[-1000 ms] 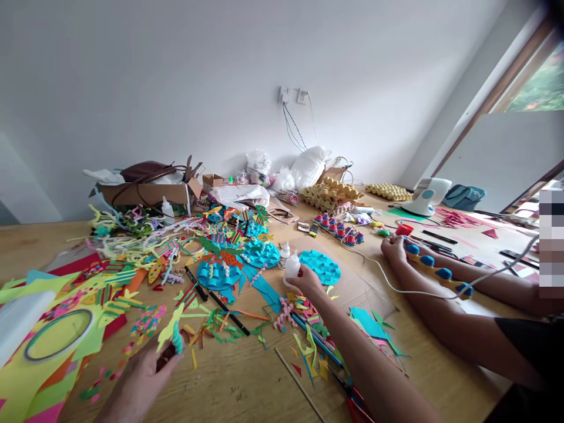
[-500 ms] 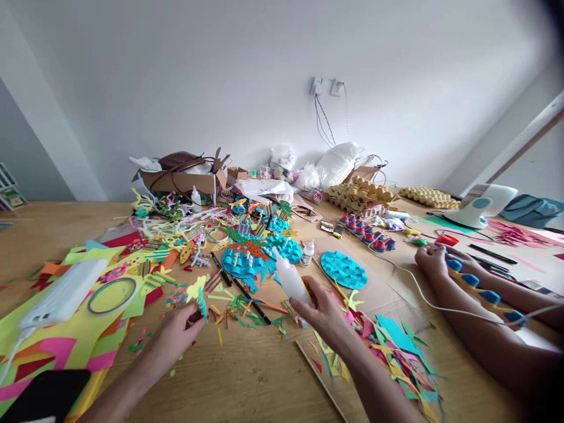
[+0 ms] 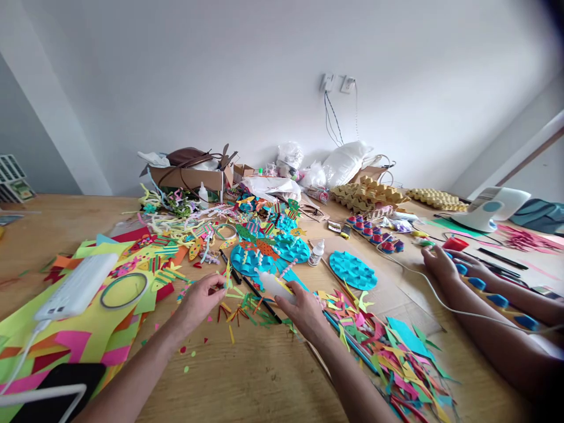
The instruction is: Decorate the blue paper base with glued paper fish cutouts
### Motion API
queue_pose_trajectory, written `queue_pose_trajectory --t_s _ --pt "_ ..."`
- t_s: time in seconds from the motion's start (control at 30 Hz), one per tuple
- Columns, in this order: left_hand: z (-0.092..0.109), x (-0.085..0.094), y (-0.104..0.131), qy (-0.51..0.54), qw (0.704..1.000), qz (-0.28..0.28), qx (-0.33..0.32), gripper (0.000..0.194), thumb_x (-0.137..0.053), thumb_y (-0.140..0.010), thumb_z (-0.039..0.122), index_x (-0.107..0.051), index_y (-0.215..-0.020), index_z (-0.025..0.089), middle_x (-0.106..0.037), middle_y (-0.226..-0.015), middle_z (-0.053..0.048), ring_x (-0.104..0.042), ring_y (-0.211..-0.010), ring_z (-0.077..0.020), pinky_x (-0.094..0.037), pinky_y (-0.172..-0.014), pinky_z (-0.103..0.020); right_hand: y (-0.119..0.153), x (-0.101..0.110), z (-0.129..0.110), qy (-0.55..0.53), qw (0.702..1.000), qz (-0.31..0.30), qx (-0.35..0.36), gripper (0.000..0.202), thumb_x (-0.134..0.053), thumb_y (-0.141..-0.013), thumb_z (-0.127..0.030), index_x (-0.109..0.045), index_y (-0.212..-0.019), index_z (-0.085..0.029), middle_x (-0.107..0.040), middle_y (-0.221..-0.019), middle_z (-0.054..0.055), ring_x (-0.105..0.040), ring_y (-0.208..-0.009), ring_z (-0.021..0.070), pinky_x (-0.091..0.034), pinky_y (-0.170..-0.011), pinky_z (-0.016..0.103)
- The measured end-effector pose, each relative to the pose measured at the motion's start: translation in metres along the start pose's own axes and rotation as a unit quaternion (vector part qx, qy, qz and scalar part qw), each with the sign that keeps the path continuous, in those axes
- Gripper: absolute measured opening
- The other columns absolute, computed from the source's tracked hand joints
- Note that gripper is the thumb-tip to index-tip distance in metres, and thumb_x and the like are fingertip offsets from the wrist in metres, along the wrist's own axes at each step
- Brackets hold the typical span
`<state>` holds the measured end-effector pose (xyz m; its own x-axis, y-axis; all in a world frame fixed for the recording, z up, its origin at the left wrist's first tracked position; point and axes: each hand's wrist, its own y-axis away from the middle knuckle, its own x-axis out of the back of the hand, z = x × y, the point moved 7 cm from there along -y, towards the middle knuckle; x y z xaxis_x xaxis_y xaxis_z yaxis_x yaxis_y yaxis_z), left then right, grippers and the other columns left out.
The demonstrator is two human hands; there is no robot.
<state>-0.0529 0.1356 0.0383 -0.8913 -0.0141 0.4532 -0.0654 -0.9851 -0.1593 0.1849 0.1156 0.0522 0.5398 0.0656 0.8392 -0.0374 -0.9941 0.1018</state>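
Note:
My right hand [image 3: 302,302] is closed around a white squeeze glue bottle [image 3: 272,284], tilted with its nozzle toward the upper left. In my left hand [image 3: 202,296], the thumb and fingers pinch a small yellow paper cutout [image 3: 228,274], now seen nearly edge-on. The nozzle and the cutout are a short distance apart. Just beyond them lies a blue-painted egg-carton piece [image 3: 249,258] with twisted pipe cleaners and paper fish on it. A second blue egg-carton piece [image 3: 353,270] lies on cardboard to the right, near a small white bottle [image 3: 316,252].
Coloured paper sheets [image 3: 74,338] lie at left under a white power bank [image 3: 77,286] and tape ring. Paper scraps [image 3: 400,364] cover the right front. A white cable [image 3: 423,282] crosses toward a co-worker's arms [image 3: 480,329]. Egg trays [image 3: 368,194] stack at the back.
My left hand has moved right and up with the yellow cutout, which has turned edge-on. The glue bottle in my right hand has tilted further left, so the two hands are closer together.

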Motion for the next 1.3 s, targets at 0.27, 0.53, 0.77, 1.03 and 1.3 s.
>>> queue_pose_trajectory --t_s 0.27,0.53,0.77,1.03,1.3 --pt "-0.016 -0.029 -0.013 0.084 0.993 -0.074 0.042 0.016 -0.058 -0.063 0.031 -0.064 -0.071 0.018 -0.067 -0.073 -0.001 -0.061 -0.073 -0.0182 -0.046 -0.073 -0.029 -0.004 -0.01 -0.011 0.042 0.999 -0.001 0.01 0.032 -0.047 -0.076 -0.038 -0.057 -0.1 -0.018 -0.067 -0.088 0.008 -0.062 -0.079 0.0231 -0.036 -0.059 0.026" --pt "-0.017 -0.039 -0.012 0.111 0.989 -0.096 0.005 0.012 -0.063 -0.061 0.03 -0.064 -0.064 0.018 -0.064 -0.075 -0.003 -0.058 -0.075 -0.0185 -0.045 -0.072 -0.028 -0.009 -0.018 -0.012 0.053 0.998 0.004 0.024 0.031 -0.046 -0.077 -0.039 -0.055 -0.096 -0.016 -0.066 -0.09 0.01 -0.061 -0.08 0.0239 -0.036 -0.06 0.026" --pt "-0.019 -0.039 -0.017 0.155 0.983 -0.096 0.014 0.011 -0.06 -0.063 0.027 -0.062 -0.069 0.018 -0.063 -0.071 0.001 -0.058 -0.072 -0.0159 -0.045 -0.071 -0.027 -0.009 -0.019 -0.013 0.052 0.997 0.016 0.047 0.029 -0.046 -0.079 -0.037 -0.054 -0.095 -0.015 -0.066 -0.09 0.01 -0.06 -0.08 0.0222 -0.036 -0.06 0.026" --pt "-0.026 -0.041 -0.031 0.1 0.993 -0.061 -0.016 0.007 -0.054 -0.063 0.024 -0.055 -0.068 0.019 -0.056 -0.066 0.003 -0.053 -0.065 -0.0132 -0.043 -0.066 -0.024 -0.01 -0.019 -0.011 0.054 0.998 0.021 0.04 0.03 -0.047 -0.079 -0.037 -0.054 -0.098 -0.015 -0.066 -0.09 0.01 -0.061 -0.084 0.0234 -0.038 -0.063 0.026" --pt "-0.019 -0.029 -0.036 0.025 0.999 -0.023 -0.026 0.007 -0.049 -0.06 0.022 -0.054 -0.064 0.019 -0.053 -0.061 0.003 -0.049 -0.058 -0.0131 -0.041 -0.06 -0.025 -0.01 -0.018 -0.014 0.055 0.998 0.01 0.034 0.032 -0.048 -0.078 -0.037 -0.056 -0.1 -0.015 -0.066 -0.094 0.01 -0.061 -0.088 0.0229 -0.039 -0.066 0.026"
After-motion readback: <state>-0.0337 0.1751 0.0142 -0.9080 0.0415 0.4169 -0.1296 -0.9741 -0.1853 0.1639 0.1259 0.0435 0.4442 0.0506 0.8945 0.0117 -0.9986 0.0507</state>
